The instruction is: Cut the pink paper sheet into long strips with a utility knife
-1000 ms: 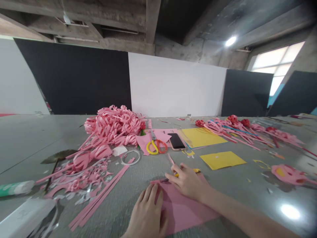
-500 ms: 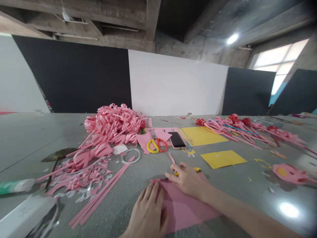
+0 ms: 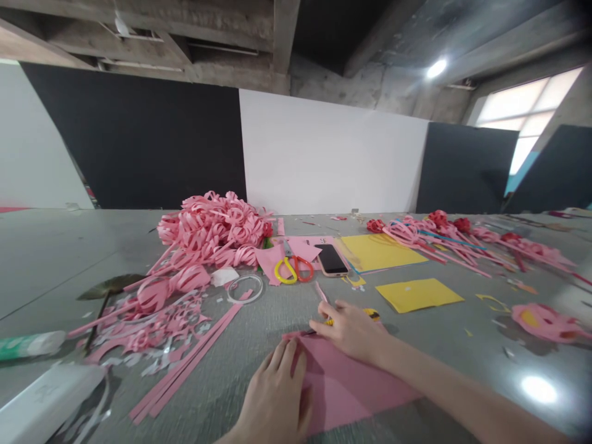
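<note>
A sheet of pink paper [image 3: 342, 388] lies on the table beneath both hands. My left hand [image 3: 277, 388] rests on its left edge, fingers lying flat. My right hand [image 3: 351, 330] is closed around a yellow-and-black utility knife [image 3: 371, 314], mostly hidden by the fingers; its dark tip points left at the paper's upper edge. A narrow pink strip [image 3: 320, 291] sticks out just beyond the right hand's fingers. Scissors [image 3: 291, 269] with one yellow and one red handle lie farther back, beside a phone [image 3: 332, 260].
A heap of curled pink paper [image 3: 215, 228] stands back left, with paper scraps [image 3: 161, 330] and a tape roll [image 3: 245, 289] in front. Long pink strips [image 3: 194, 354] lie left of my hands. Yellow paper [image 3: 419, 295] and a pink paper flower [image 3: 546, 322] are on the right.
My right hand has hardly moved, still gripping the knife at the paper's upper edge. My left hand stays in place on the sheet. The view has shifted very slightly.
</note>
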{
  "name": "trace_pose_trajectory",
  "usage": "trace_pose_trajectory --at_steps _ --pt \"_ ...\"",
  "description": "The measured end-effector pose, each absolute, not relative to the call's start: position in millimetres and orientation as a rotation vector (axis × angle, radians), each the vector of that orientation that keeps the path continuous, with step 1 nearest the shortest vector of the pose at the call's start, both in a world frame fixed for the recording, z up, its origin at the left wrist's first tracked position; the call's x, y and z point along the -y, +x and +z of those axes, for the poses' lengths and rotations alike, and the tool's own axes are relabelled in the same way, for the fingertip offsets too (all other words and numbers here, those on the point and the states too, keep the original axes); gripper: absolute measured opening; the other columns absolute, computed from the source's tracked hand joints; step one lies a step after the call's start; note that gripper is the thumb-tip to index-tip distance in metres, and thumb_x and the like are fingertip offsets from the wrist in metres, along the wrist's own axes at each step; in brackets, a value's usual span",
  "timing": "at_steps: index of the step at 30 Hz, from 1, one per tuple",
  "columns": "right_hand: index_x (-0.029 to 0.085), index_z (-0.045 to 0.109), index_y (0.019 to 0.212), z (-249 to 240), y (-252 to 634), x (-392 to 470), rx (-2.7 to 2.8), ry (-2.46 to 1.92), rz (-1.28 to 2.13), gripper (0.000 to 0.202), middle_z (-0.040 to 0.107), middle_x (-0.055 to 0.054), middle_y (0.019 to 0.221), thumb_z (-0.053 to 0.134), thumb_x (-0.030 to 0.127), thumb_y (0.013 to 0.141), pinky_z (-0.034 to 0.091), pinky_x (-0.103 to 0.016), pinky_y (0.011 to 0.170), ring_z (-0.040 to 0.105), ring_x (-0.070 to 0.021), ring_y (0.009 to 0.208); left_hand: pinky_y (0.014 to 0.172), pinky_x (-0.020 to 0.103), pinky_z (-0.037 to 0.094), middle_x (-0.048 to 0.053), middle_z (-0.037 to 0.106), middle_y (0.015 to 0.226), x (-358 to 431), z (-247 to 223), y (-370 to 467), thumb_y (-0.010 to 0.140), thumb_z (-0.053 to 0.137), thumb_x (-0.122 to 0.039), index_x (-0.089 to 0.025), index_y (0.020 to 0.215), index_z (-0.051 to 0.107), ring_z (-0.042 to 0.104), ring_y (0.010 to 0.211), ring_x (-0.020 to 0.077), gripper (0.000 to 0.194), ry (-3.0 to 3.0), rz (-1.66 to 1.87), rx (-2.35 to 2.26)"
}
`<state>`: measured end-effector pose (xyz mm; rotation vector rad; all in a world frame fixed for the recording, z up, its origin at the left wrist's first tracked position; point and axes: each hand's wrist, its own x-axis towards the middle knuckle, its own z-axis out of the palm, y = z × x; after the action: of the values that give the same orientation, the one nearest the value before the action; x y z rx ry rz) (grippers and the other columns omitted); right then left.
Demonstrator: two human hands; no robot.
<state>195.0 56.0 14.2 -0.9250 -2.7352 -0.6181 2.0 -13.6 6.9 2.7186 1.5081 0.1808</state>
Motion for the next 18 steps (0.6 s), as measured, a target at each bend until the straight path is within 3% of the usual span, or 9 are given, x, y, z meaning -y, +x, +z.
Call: trace_pose_trajectory --at_steps 18 --pt "0.019 0.056 0.093 12.5 202.8 -60.8 2.762 -0.874 -0.618 0.022 0.051 -0.008 0.093 0.037 0.012 0.084 0.035 -0.028 0.067 0.046 -0.0133 0.071 0.089 0.040 0.040 0.013 0.044 0.125 13.1 6.3 2.0 0.073 0.041 -0.022 -0.012 0.118 0.047 0.040 0.114 0.0278 0.047 2.806 0.205 -1.502"
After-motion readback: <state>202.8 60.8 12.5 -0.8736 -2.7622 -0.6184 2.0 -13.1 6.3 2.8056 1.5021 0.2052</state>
